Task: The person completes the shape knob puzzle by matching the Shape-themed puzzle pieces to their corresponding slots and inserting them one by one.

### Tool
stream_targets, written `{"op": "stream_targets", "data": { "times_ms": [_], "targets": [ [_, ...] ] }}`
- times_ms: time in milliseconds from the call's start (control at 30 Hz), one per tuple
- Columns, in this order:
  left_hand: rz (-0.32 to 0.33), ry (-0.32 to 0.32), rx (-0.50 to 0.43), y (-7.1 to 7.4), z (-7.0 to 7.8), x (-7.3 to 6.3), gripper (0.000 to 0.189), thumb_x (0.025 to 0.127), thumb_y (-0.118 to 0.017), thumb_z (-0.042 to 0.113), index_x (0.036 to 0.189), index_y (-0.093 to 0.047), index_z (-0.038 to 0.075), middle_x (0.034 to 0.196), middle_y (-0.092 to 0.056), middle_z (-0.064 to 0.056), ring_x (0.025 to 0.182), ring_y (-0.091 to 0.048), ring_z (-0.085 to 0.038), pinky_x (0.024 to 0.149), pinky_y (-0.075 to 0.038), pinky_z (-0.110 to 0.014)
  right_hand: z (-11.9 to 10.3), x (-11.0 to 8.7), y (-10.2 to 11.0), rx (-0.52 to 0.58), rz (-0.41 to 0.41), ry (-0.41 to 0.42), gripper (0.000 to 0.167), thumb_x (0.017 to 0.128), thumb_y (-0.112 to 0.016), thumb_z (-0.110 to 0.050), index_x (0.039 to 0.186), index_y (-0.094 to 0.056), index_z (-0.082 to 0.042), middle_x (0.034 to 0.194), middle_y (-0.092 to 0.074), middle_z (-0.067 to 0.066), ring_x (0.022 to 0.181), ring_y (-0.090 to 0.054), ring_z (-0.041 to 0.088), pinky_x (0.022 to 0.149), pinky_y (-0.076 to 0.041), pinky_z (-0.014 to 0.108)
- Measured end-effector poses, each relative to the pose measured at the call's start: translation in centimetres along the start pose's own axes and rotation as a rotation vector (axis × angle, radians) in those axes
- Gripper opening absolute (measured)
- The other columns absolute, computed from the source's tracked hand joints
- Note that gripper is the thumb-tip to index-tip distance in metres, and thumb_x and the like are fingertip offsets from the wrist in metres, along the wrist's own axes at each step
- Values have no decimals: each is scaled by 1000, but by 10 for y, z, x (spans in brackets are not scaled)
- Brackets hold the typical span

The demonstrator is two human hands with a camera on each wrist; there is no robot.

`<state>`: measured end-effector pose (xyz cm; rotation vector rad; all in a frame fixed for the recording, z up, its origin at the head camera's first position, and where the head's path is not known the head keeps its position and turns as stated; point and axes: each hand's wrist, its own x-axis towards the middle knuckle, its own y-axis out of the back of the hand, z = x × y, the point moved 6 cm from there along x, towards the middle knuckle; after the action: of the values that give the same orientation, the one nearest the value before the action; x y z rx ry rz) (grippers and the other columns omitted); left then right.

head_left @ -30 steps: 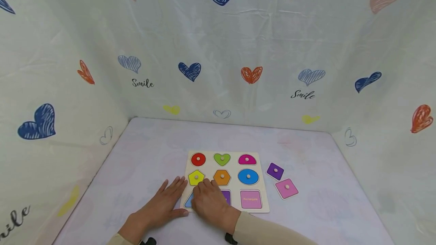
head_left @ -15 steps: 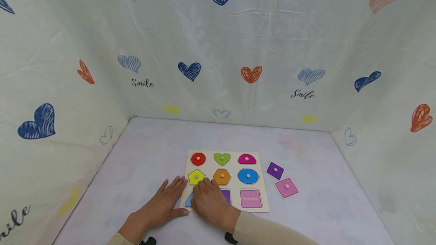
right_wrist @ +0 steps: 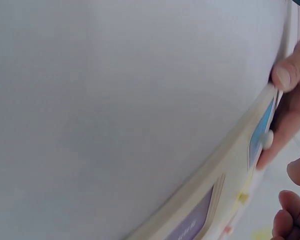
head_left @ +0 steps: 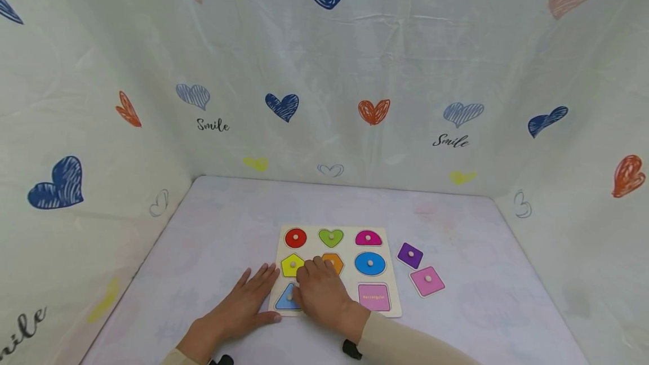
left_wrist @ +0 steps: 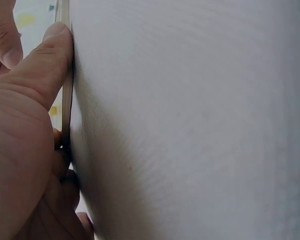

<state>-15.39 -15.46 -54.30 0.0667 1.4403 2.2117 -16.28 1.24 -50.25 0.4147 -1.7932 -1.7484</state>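
A pale wooden puzzle board (head_left: 350, 246) with coloured knobbed pieces lies on the table. My left hand (head_left: 240, 306) stretches along its left side, fingertips and thumb tip at the edge. Over the board's lower middle is my right hand (head_left: 327, 297), fingers loosely curled and nothing between them. Just left of it the blue triangle piece (head_left: 286, 297) sits in its slot; its white knob stands free in the right wrist view. The right hand covers the purple recess (right_wrist: 192, 220) in the head view and part of the orange hexagon piece (head_left: 334, 261).
Right of the board lie a loose purple piece (head_left: 410, 255) and a loose pink piece (head_left: 427, 281), both with knobs. The pink recess (head_left: 374, 298) labelled Rectangular shows its bare bottom. Behind the table (head_left: 243, 207) hangs a white curtain (head_left: 329, 61) printed with hearts.
My right hand has come off the blue triangle and shifted slightly right and away from me, baring the triangle and its knob. My left hand has stayed put.
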Motion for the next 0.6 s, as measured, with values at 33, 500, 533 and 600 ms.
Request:
{"op": "stream_targets", "data": {
  "times_ms": [33,500,533,600],
  "targets": [
    [0,2,1,0,0,0,102,87,-77,63,164,-36,9,172,-35,-9,163,-23,-32,132,-11,-62,4,-1,1,4,13,-8,31,99,-72,-44,106,-71,-13,92,-63,-3,90,-51,14,85,-52,29],
    [-12,29,18,-2,0,1,102,88,-76,61,166,-33,11,173,-32,-6,164,-20,-30,132,-10,-60,75,-25,12,6,119,-119,24,98,-74,-34,99,-67,-11,88,-58,0,86,-47,18,75,-44,31],
    [-11,29,20,-2,0,1,102,88,-76,61,166,-33,12,173,-32,-6,164,-20,-30,132,-10,-60,80,-28,13,10,130,-123,23,98,-75,-33,97,-66,-11,87,-57,0,85,-47,18,74,-44,31],
    [-11,29,20,-3,0,1,102,88,-76,61,166,-33,12,173,-32,-5,164,-20,-30,132,-10,-60,92,-33,14,14,150,-130,23,96,-77,-31,96,-65,-11,86,-56,0,84,-47,18,75,-44,32]
  ]
}}
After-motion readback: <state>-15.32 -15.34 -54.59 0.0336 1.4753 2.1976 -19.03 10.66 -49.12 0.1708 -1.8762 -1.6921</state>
